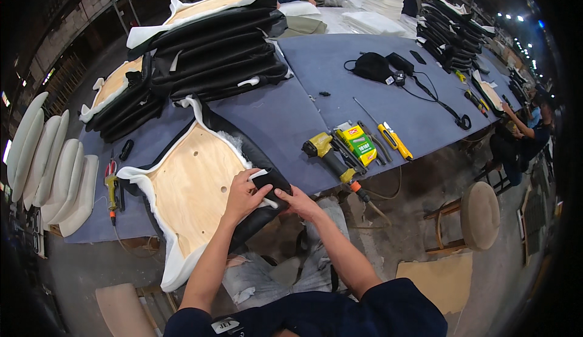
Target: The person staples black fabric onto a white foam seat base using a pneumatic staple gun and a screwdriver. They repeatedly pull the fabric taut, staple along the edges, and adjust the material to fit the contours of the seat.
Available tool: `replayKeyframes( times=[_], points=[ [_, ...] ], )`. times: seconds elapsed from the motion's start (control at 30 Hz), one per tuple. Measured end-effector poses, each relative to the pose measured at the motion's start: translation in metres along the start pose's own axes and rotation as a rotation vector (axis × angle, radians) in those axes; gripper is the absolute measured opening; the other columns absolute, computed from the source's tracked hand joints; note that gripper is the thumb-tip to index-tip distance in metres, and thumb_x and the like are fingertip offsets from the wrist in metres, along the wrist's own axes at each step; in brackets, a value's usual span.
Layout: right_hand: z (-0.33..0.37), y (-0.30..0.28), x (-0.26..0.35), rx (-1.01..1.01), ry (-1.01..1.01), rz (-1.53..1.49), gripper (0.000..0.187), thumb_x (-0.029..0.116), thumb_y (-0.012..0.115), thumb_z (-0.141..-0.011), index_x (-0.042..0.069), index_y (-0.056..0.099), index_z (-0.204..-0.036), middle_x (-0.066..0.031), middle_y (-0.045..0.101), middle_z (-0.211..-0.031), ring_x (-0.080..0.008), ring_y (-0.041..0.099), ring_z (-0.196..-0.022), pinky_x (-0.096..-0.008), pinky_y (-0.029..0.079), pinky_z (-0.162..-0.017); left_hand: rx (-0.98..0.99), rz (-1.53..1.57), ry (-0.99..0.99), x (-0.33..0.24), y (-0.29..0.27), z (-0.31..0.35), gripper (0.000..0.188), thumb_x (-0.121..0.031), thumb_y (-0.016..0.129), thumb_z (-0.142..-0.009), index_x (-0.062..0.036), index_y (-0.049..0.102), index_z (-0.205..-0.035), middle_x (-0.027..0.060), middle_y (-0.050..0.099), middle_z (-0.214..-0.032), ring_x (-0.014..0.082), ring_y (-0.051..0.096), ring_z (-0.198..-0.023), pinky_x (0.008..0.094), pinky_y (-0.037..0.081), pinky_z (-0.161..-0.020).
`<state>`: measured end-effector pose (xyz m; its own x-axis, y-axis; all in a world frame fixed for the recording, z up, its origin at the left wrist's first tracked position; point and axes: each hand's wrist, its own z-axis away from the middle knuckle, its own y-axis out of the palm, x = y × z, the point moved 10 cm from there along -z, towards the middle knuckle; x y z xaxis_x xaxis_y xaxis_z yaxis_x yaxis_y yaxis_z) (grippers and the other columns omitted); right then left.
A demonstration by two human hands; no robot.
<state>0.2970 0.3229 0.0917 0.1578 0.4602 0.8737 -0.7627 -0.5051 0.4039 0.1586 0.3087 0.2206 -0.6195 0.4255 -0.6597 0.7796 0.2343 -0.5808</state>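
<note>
A chair seat lies upside down at the table's near edge. Its bare plywood board (pixel 185 170) faces up, ringed by white padding (pixel 153 206) and a black cover (pixel 250 231) with loose edges. My left hand (pixel 244 197) grips the folded corner of the cover from the board side, fingers curled over it. Across from it, my right hand (pixel 296 202) pinches the same corner from outside, thumb on top. A strip of white lining shows between the hands. Right of the seat lies a yellow and black staple gun (pixel 325 149) with an orange hose fitting.
Beside the staple gun are a green and yellow box (pixel 357 144) and a yellow utility knife (pixel 396 141). Black seats (pixel 212 54) are stacked behind; pale cushions (pixel 57 167) stand left. A cap (pixel 371 67) lies farther back. A round stool (pixel 480 215) stands right. Other people work nearby.
</note>
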Motion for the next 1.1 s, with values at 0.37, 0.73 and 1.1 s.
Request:
replayKeyframes(
  times=[0.37, 0.73, 1.1],
  points=[
    [0.003, 0.003, -0.003, -0.004, 0.006, 0.001, 0.063, 0.049, 0.070, -0.098, 0.011, 0.050, -0.145, -0.0048, 0.064, -0.127, -0.0161, 0.065, -0.111, -0.0370, 0.062, -0.085, -0.013, 0.013, -0.054, 0.003, -0.002, 0.004, 0.034, -0.028, 0.085, -0.084, 0.0008, 0.071, -0.072, 0.0139, 0.069, -0.125, 0.0337, 0.063, -0.111, 0.0410, 0.049, -0.097],
    [-0.001, -0.001, -0.007, -0.012, -0.006, 0.014, 0.066, 0.050, 0.069, -0.099, 0.010, 0.048, -0.146, -0.0066, 0.063, -0.129, -0.0174, 0.065, -0.112, -0.0374, 0.061, -0.083, -0.017, 0.013, -0.034, -0.002, -0.004, 0.001, 0.033, -0.030, 0.083, -0.085, -0.0004, 0.074, -0.076, 0.0135, 0.070, -0.124, 0.0329, 0.063, -0.111, 0.0413, 0.048, -0.098],
    [-0.003, -0.002, -0.011, 0.031, 0.015, -0.045, 0.061, 0.048, 0.065, -0.102, 0.012, 0.047, -0.148, -0.0049, 0.061, -0.133, -0.0177, 0.063, -0.116, -0.0407, 0.062, -0.086, -0.038, 0.007, 0.034, -0.007, -0.005, 0.001, 0.034, -0.029, 0.083, -0.085, -0.0016, 0.071, -0.070, 0.0121, 0.071, -0.122, 0.0321, 0.063, -0.109, 0.0416, 0.048, -0.095]
  ],
)
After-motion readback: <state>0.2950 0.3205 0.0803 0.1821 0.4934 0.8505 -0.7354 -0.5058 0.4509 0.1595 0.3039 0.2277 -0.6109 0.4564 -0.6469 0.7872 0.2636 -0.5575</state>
